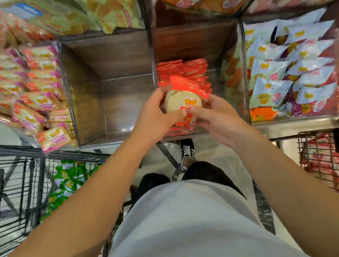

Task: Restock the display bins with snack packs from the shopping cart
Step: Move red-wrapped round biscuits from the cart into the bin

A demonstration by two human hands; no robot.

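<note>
- The left hand [158, 110] and the right hand [215, 113] both pinch one red rice cracker pack [184, 101], which is held above the front part of the bin with red packs [181, 70]
- The grip is only on the slippery wrapper near its lower edge, so the pack could slide out and fall to the floor in front of the bins
- The empty bin [114, 88] is just beside on the left; a careless release could put the pack in the wrong compartment
- A hard squeeze may break the crackers inside
</note>
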